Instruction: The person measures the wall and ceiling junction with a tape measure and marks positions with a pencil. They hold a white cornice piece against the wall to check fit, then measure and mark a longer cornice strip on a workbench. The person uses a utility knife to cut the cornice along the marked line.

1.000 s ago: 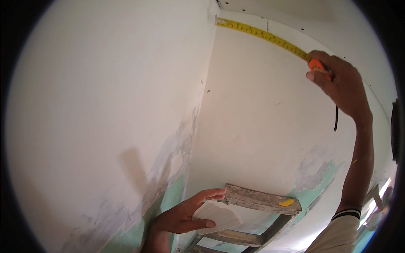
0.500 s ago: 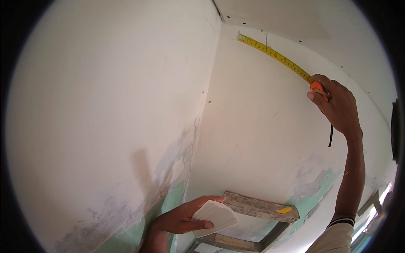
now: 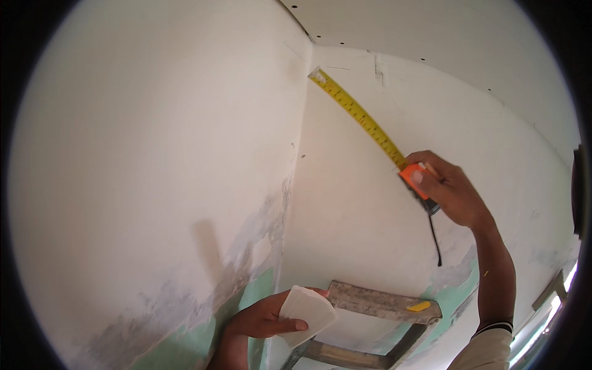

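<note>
My right hand [image 3: 453,188] grips an orange and black tape measure [image 3: 414,179], its black strap hanging below. A short light stick, perhaps a pencil, shows between the same fingers. From the case a yellow blade [image 3: 361,117] runs up and left, its tip close to the wall corner; whether it touches the wall I cannot tell. Lower down, my left hand [image 3: 265,317] holds a white, fan-shaped piece of moulding [image 3: 308,314] with a ridged face, thumb in front and fingers mostly hidden behind it.
Below my hands stands a worn wooden stepladder [image 3: 376,301], with a small yellow object [image 3: 419,306] on its top. The white walls [image 3: 154,123] have peeling grey and green patches low down. A white ceiling [image 3: 456,31] with dark screw holes lies overhead.
My right hand has come down and left with the tape measure, pulling the blade's tip toward the wall corner and tilting it more steeply. My left hand and the moulding have barely shifted.
</note>
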Available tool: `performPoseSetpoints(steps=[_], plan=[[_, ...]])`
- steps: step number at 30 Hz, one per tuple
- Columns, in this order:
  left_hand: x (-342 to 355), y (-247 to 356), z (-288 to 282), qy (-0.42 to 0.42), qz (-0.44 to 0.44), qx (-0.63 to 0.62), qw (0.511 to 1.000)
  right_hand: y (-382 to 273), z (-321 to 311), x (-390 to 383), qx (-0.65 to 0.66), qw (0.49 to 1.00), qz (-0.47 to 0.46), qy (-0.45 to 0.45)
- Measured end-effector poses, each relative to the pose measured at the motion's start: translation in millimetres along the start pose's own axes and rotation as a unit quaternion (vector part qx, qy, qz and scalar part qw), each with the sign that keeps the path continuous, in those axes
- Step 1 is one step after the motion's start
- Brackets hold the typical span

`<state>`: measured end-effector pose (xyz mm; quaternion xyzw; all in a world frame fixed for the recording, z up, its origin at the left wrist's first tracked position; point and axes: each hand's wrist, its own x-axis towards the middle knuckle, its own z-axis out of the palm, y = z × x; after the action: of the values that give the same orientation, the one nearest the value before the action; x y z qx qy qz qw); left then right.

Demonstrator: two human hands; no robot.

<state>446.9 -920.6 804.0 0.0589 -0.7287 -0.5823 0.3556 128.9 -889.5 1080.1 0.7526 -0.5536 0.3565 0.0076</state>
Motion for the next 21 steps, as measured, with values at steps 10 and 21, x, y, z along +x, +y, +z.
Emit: performPoseSetpoints(steps=[10,21], plan=[[-18,-4,9,0.037,0.12,-0.051,0.991,0,84,-12,0.508,0.831,0.037,-0.222],[-103,8,58,0.193,0.042,0.045,0.979,-146,130,10,0.853,0.454,-0.061,-0.253]])
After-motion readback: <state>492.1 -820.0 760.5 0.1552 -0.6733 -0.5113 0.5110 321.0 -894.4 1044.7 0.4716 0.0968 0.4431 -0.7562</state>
